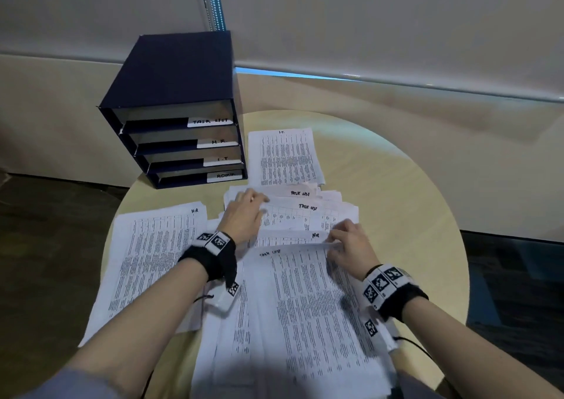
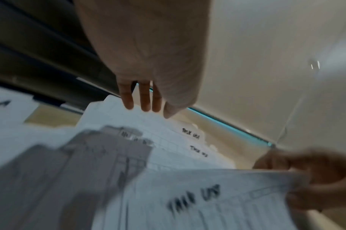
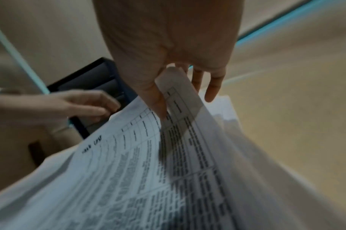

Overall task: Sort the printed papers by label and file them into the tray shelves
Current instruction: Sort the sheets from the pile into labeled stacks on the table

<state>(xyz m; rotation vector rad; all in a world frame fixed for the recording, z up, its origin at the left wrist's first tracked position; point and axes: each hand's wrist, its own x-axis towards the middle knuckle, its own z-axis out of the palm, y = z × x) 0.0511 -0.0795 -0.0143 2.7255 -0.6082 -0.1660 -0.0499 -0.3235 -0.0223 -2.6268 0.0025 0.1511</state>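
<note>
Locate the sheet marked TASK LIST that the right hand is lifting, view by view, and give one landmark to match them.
Head: the TASK LIST sheet lies low and centre, its far edge pinched by the right hand.
Left wrist: bottom right, blurred, the label large.
Right wrist: it fills the lower half, corner raised by the fingers.
Shared landmark: the dark blue tray shelves.

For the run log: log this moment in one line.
left hand: flat on fanned papers | right hand: pinches TASK LIST sheet | tray shelves: unfiled
</note>
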